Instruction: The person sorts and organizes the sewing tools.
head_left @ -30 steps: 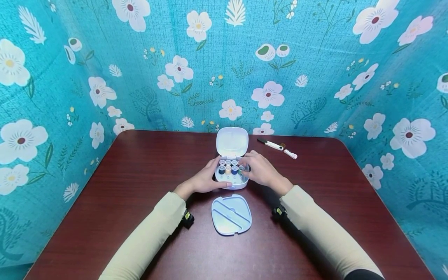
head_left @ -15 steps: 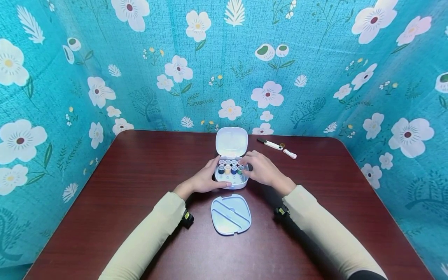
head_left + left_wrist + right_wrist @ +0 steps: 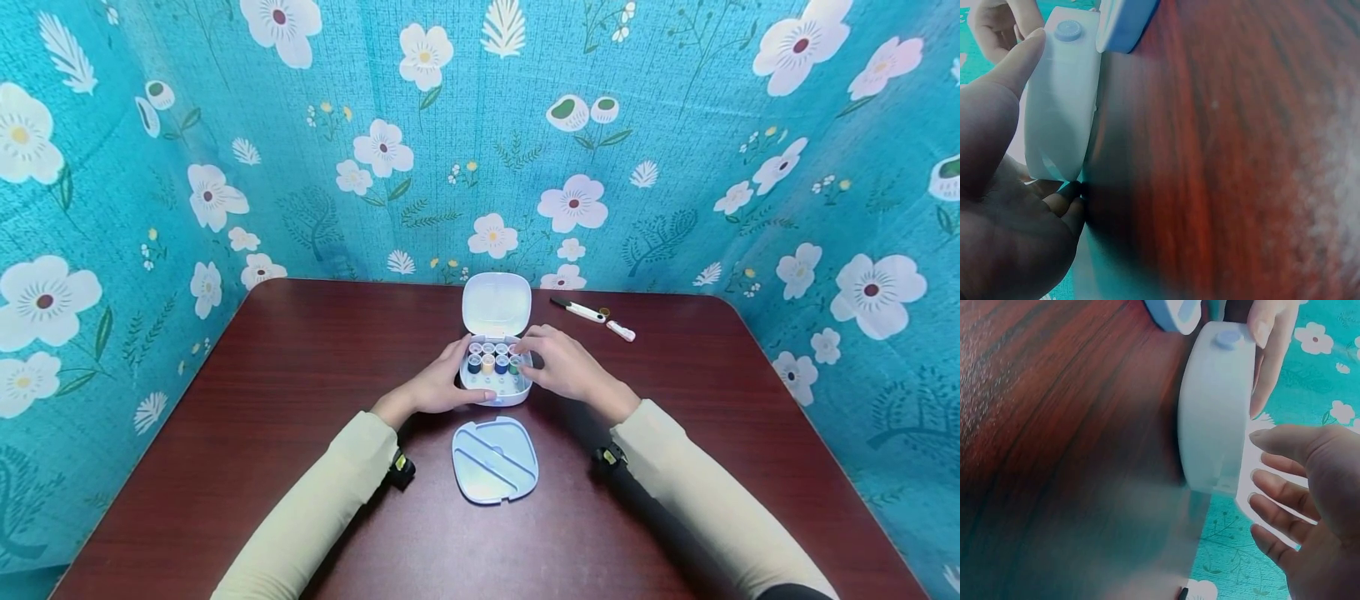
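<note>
A white sewing box point(image 3: 498, 399) stands on the table with its lid point(image 3: 497, 305) raised. Inside are two rows of thread spools, among them a dark blue spool point(image 3: 474, 364), a cream spool point(image 3: 488, 364), a blue spool point(image 3: 502, 364) and a green spool point(image 3: 514, 365). Short bare pegs show in front of them. My left hand point(image 3: 438, 385) grips the box's left side, thumb along its front wall, near the button point(image 3: 1068, 30). My right hand point(image 3: 558, 361) hovers at the right rim beside the green spool, its thumb and fingers point(image 3: 1282, 497) spread apart.
A pale blue tray point(image 3: 496, 461) with slanting ridges lies in front of the box. Behind, to the right, are a white-handled tool with a dark tip point(image 3: 578, 309) and a small white piece point(image 3: 622, 331). A flowered curtain point(image 3: 420, 167) surrounds the table point(image 3: 337, 333).
My right hand has shifted slightly right, its thumb drawing off the green spool, which now shows more. My left hand and the box stay where they were.
</note>
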`<state>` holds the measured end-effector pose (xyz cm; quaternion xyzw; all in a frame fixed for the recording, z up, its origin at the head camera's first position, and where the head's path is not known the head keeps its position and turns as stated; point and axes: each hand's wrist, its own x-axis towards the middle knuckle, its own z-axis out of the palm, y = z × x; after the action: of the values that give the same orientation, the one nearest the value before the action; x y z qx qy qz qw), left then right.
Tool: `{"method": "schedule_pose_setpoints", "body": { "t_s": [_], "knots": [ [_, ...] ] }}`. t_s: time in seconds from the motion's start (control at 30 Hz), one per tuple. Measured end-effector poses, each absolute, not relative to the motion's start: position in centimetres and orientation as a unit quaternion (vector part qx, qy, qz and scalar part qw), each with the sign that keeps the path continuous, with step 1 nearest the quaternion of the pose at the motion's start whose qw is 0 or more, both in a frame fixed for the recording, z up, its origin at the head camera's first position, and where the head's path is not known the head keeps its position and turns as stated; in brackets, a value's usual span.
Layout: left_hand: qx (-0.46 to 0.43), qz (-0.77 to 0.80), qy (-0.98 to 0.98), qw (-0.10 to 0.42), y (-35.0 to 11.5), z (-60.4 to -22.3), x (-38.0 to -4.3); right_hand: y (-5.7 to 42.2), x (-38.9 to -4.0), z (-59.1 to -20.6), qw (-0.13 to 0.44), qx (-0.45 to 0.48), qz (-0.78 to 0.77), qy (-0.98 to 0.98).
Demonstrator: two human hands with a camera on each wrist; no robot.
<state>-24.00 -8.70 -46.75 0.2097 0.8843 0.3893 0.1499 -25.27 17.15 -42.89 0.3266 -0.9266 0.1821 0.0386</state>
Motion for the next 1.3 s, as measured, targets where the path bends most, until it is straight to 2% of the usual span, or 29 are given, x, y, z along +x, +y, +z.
{"method": "schedule_pose_setpoints", "body": {
  "t_s": [0.7, 1.3],
  "knots": [
    [0.218, 0.385, 0.885, 0.145, -8.8, -46.6, -24.0, 16.0, -21.9, -40.8, -0.009, 0.383, 0.155, -0.910],
    [0.237, 0.389, 0.881, 0.130, -8.8, -46.8, -24.0, 14.4, -18.5, -41.6, -0.072, 0.431, 0.163, -0.885]
  ]
}}
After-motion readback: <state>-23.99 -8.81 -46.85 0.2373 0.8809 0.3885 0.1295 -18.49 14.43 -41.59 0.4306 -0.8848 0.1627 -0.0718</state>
